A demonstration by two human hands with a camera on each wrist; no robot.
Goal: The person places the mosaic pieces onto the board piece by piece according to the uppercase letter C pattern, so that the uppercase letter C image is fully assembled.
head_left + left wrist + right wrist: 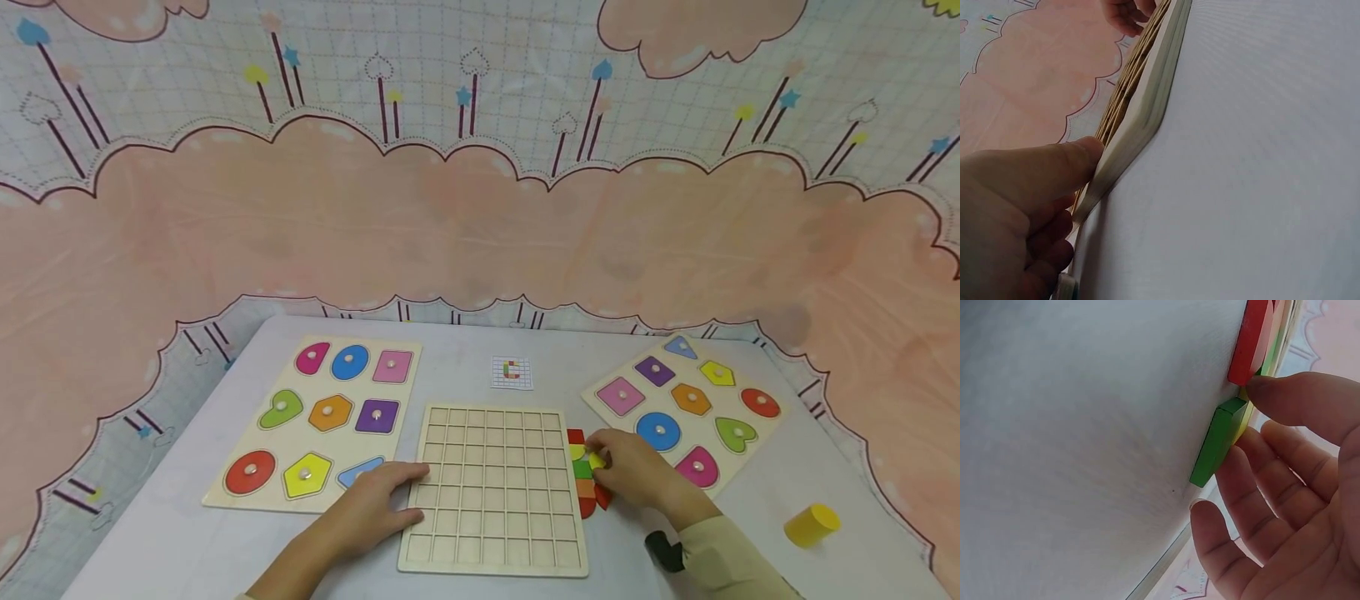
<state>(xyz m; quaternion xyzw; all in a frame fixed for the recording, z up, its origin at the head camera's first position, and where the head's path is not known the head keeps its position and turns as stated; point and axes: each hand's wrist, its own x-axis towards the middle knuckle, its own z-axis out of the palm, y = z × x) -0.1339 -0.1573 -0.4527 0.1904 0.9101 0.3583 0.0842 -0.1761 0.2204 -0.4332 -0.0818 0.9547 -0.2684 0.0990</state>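
Observation:
A pale wooden grid board [491,492] lies in front of me. My left hand [378,504] rests at its left side, thumb and forefinger spread along the edge; in the left wrist view the thumb [1079,159] touches that edge. Beside the board's right edge lie small coloured tiles, among them a red tile [575,437], a green tile [582,470] and an orange tile [586,488]. Over them, my right hand [633,467] pinches a yellow tile [596,461]. The right wrist view shows a green tile [1216,440] and a red tile [1252,344] near the fingertips.
Shape puzzle boards with knobs stand at both sides, a left puzzle board [292,450] and a right puzzle board [720,408]. A small pattern card [512,373] lies behind the grid. A yellow cylinder [812,526] is at the right.

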